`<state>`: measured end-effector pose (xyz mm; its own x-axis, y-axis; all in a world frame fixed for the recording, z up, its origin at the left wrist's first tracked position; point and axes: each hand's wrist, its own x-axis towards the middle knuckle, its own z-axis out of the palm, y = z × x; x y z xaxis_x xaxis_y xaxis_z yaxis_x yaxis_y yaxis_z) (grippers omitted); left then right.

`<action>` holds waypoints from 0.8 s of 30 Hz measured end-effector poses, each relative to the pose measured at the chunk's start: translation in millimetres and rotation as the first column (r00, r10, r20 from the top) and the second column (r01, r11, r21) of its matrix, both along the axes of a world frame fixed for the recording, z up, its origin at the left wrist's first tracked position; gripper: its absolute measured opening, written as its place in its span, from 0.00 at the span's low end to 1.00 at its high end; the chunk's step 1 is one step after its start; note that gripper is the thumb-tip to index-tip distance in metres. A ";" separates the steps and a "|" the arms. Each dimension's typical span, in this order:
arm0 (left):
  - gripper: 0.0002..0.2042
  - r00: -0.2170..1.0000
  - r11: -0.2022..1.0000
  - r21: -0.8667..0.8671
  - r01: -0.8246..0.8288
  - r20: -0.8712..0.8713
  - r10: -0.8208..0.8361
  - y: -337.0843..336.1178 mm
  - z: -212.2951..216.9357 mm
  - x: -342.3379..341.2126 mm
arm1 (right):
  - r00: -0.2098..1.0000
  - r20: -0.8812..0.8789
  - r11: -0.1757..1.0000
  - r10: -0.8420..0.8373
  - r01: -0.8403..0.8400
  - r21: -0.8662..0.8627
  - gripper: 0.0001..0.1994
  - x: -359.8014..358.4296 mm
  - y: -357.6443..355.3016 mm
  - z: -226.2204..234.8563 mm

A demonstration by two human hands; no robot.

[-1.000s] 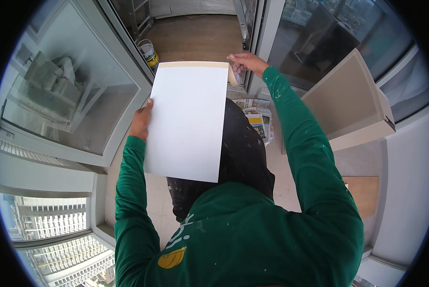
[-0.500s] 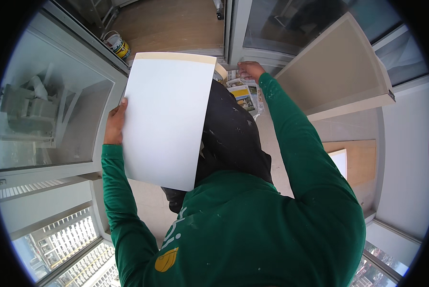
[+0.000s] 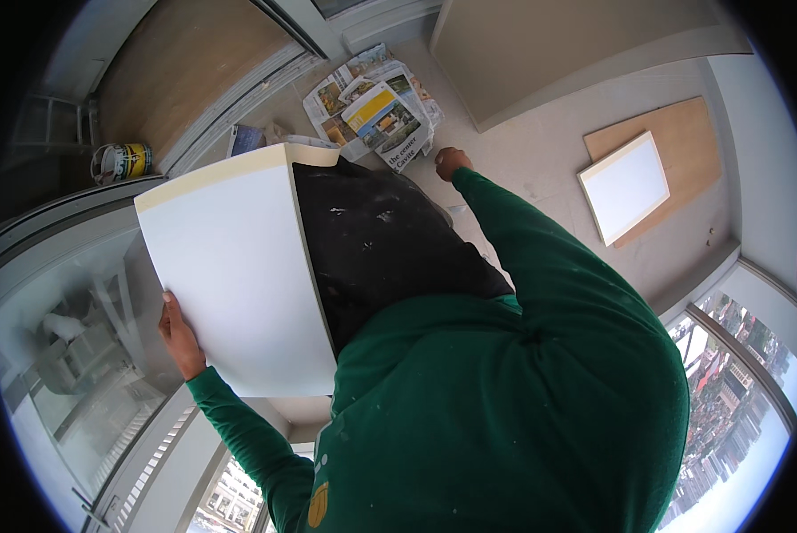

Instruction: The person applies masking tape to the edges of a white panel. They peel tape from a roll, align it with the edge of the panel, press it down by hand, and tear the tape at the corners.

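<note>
A large white panel [image 3: 239, 275] with a cream-coloured band along its far edge stands tilted against my dark trousers. My left hand [image 3: 181, 338] grips its left side, thumb on the white face and fingers out of sight behind. Out in front over the floor, my right hand [image 3: 453, 163] is loosely curled, and I see nothing in it. Just beyond it lie spread newspaper sheets [image 3: 385, 124]. Part of the panel's right edge meets my leg.
Another big beige panel [image 3: 541, 53] leans at the back right. On the floor at right, a smaller white panel [image 3: 628, 186] overlaps a brown board [image 3: 696, 151]. A paint bucket [image 3: 121, 163] stands beyond the sliding-door track [image 3: 239, 98]. Windows border both lower sides.
My view has swung to the right, showing more floor and newspaper. The white panel stays in my left hand and now sits further left. My right hand has gone from spread fingers to curled.
</note>
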<state>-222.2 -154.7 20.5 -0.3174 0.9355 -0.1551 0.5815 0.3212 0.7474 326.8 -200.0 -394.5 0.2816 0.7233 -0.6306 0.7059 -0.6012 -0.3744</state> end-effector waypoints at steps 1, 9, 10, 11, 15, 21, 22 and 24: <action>0.32 1.000 1.000 0.012 -0.004 -0.024 0.005 -0.1 -1.4 5.2 | 1.000 -0.015 0.999 -0.015 0.014 -0.052 0.17 -5.9 -8.2 5.1; 0.29 0.997 0.999 -0.046 0.023 0.079 -0.020 -4.0 -1.3 7.6 | 0.972 0.068 0.956 0.226 -0.234 0.175 0.18 -5.2 -116.0 9.8; 0.28 0.999 0.999 -0.010 0.043 -0.016 -0.044 -2.9 -3.5 12.9 | 0.967 0.069 0.951 0.244 -0.253 0.180 0.19 -2.5 -120.7 11.3; 0.28 0.998 0.998 -0.021 0.051 -0.032 -0.052 -1.4 -1.7 20.6 | 0.971 0.057 0.951 0.234 -0.241 0.196 0.21 -0.7 -126.6 13.0; 0.27 0.992 0.995 -0.044 0.086 -0.088 -0.089 33.5 19.3 37.4 | 0.966 0.060 0.953 0.251 -0.258 0.162 0.20 -18.8 -143.0 -29.7; 0.30 0.997 0.996 -0.068 0.052 -0.049 -0.056 21.2 7.3 45.3 | 0.933 0.164 0.929 0.321 -0.343 0.135 0.17 2.4 -141.3 -53.0; 0.30 0.998 0.996 -0.072 0.052 -0.035 -0.054 22.0 6.6 49.5 | 0.928 0.173 0.929 0.331 -0.353 0.114 0.16 3.8 -140.7 -51.3; 0.30 0.999 0.996 -0.076 0.043 -0.008 -0.043 20.9 7.6 55.6 | 0.919 0.190 0.925 0.345 -0.368 0.098 0.16 2.8 -137.1 -43.3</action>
